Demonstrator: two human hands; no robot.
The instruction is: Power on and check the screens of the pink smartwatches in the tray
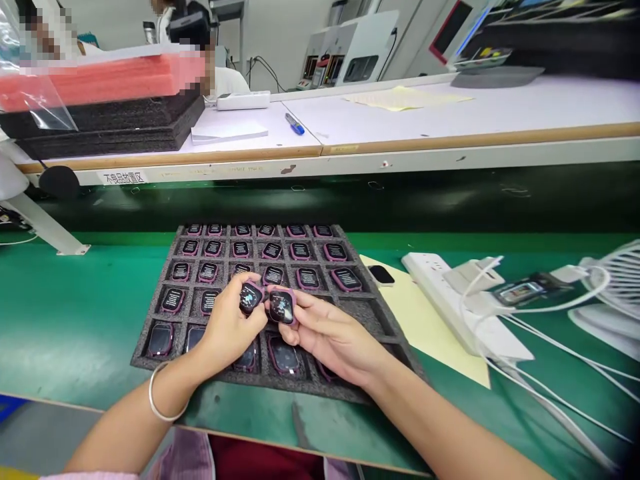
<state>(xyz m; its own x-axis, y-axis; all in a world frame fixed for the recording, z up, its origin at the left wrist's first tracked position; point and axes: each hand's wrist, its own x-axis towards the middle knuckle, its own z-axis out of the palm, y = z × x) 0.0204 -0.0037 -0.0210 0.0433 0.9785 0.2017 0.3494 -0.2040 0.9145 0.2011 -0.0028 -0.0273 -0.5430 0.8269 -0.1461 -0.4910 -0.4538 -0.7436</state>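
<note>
My left hand grips a smartwatch body with a dark lit face and purple case. Close beside it, my right hand pinches a second smartwatch body by its edges, its lit face turned up. Both hands hover over a grey foam tray split into square compartments. Purple-rimmed watch bodies fill most of these, many showing lines of white text, such as one watch at the left. In the front row the screens are dark, as on the watch at the corner. My hands and forearms hide some compartments.
Right of the tray lie a yellow sheet, a small white-rimmed watch, a white power strip with cables, and a white fan. A raised shelf at the back bears foam stacks and a blue pen. A person sits beyond.
</note>
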